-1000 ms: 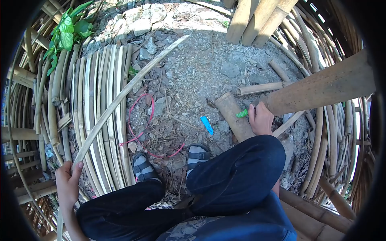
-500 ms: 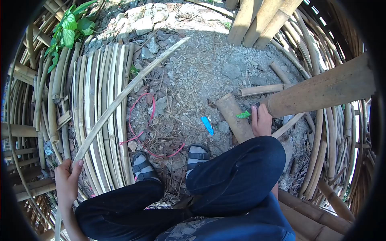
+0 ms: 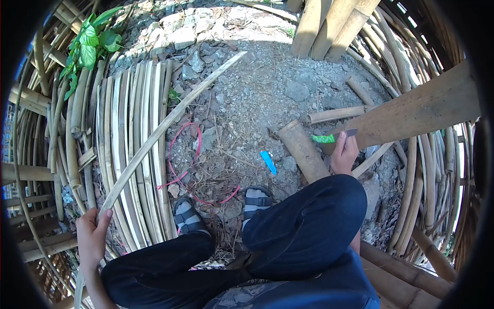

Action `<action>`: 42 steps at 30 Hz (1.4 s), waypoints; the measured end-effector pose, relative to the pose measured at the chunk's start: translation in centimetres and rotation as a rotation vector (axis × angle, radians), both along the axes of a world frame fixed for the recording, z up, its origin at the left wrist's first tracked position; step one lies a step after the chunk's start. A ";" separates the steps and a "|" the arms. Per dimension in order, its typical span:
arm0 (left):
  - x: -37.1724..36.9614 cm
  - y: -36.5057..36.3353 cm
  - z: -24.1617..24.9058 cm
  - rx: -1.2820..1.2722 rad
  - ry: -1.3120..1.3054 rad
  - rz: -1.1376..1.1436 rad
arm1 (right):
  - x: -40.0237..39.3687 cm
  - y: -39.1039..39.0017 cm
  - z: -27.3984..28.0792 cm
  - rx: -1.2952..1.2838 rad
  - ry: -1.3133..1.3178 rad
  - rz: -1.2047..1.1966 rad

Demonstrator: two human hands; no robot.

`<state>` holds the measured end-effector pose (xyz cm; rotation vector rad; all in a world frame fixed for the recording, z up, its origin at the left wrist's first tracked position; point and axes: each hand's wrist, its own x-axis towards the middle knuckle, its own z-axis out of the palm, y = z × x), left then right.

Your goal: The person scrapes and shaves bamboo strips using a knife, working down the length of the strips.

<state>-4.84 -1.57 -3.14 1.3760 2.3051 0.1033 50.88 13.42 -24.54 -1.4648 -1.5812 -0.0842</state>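
Note:
My left hand point(image 3: 92, 238) is closed on a long, thin bamboo strip point(image 3: 167, 122), which slants up and to the right over a row of flat strips point(image 3: 136, 149). At the right, my right hand point(image 3: 344, 154) pinches a small knife point(image 3: 325, 138) with a green-wrapped part and a dark blade at its right end. The knife is beside a thick bamboo pole point(image 3: 411, 110). A short, thick bamboo piece point(image 3: 303, 150) lies on the ground to the left of that hand.
Between the strips and my feet lies a looped pink cord point(image 3: 199, 144). A blue object point(image 3: 268, 162) rests on the stony ground. Upright bamboo posts point(image 3: 329, 31) stand at the top, a leafy plant point(image 3: 88, 44) at the upper left, and bamboo stacks on both sides.
My right hand has shifted slightly right and down, and the knife has turned so its blade shows more. My left hand and its strip have moved slightly right and down in view.

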 end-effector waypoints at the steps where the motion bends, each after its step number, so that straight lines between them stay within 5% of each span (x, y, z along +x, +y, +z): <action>1: -0.2 0.0 -0.1 0.001 0.010 -0.006 | 0.1 -0.1 1.2 0.003 -0.024 -0.010; 5: -0.8 0.4 -0.8 0.034 0.050 -0.011 | -0.2 -0.5 2.5 0.151 -0.078 -0.008; 8: -0.6 0.0 -0.4 0.034 0.046 -0.008 | 0.1 -0.5 -4.9 -0.042 -0.159 0.134; 13: -0.7 0.1 -0.2 0.071 0.061 -0.012 | 0.1 0.2 2.2 -0.218 -0.088 0.106; 17: 0.1 0.5 1.0 0.097 0.030 0.009 | -0.2 1.3 8.6 -0.097 -0.253 0.203; 20: 0.0 0.1 1.4 0.121 0.003 0.022 | -2.4 2.0 13.2 0.115 -0.060 0.261; 22: 0.0 -0.3 1.8 0.166 -0.007 -0.003 | -4.1 2.9 15.6 -0.101 0.920 0.573; 26: 1.9 -1.2 3.9 0.214 0.045 0.022 | -7.4 2.9 19.5 -0.312 1.303 0.836; 31: 0.6 -2.2 3.0 0.403 0.017 -0.038 | -11.3 2.5 22.1 -0.735 1.542 0.890; 33: 1.2 -2.2 3.8 0.446 0.047 -0.049 | -13.4 3.5 23.7 -0.978 1.583 0.542; 34: 1.5 -2.4 3.9 0.475 0.083 -0.032 | -14.2 3.5 25.0 -0.954 1.573 0.539; 36: 1.4 -2.6 3.6 0.536 0.108 -0.059 | -15.8 3.5 28.1 -0.420 1.634 0.592; 38: 1.6 -3.0 3.9 0.579 0.160 -0.052 | -15.9 4.4 28.9 -0.276 1.632 0.583; 41: 1.8 -3.3 4.0 0.608 0.169 -0.037 | -15.3 7.3 25.1 -0.924 1.508 0.762; 42: 1.7 -3.3 3.8 0.643 0.188 -0.054 | -16.0 7.5 24.4 -0.914 1.508 0.770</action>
